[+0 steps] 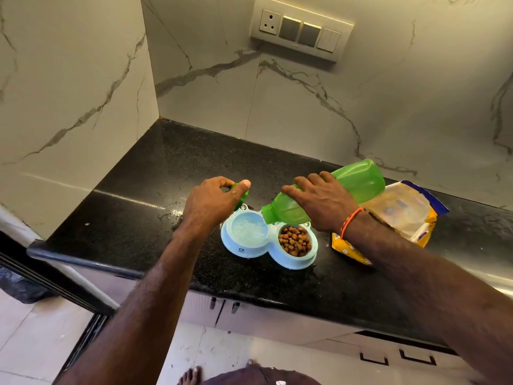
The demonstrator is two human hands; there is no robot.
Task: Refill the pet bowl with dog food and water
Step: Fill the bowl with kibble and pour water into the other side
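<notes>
A light blue double pet bowl [244,250] sits on the black counter [144,190]. Its right well holds brown dog food [294,241]; its left well holds water [247,230]. My right hand [319,202] grips a green bottle [358,180] tilted mouth-down over the left well, and water runs from it into the bowl. My left hand [213,200] holds the green bottle cap [241,194] just behind the bowl's left side.
A yellow and blue dog food bag [399,215] lies open on the counter right of the bowl. Water drops [170,215] wet the counter left of the bowl. Marble walls close the back and left, with a switch panel [301,27] above.
</notes>
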